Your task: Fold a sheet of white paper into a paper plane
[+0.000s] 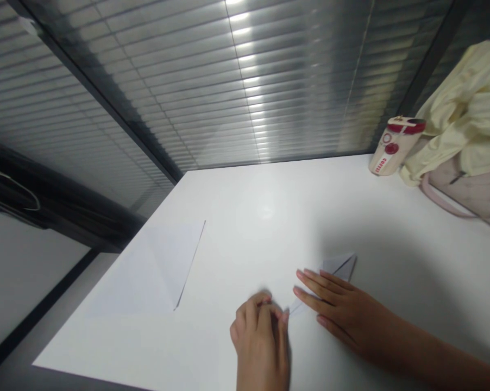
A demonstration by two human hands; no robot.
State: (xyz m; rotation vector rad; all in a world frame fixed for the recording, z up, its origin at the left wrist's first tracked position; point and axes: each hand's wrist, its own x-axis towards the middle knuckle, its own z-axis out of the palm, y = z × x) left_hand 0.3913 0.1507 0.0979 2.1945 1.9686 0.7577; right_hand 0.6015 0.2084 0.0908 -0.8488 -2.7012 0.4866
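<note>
A small folded sheet of white paper (339, 264) lies on the white table, its far corner pointing up and to the right. My right hand (343, 309) rests flat across the paper with its fingers stretched out, covering the middle. At the paper's narrow near end, my left hand (261, 334) is closed, with fingers curled and the thumb against the tip. The fingertips partly hide that end.
White sheets of paper (147, 271) lie at the table's left side. A cream and red coffee tumbler (395, 146) stands at the back right, beside pale yellow cloth (469, 108) and a pink bag (465, 187). Glass with blinds (245, 81) borders the table's back edge.
</note>
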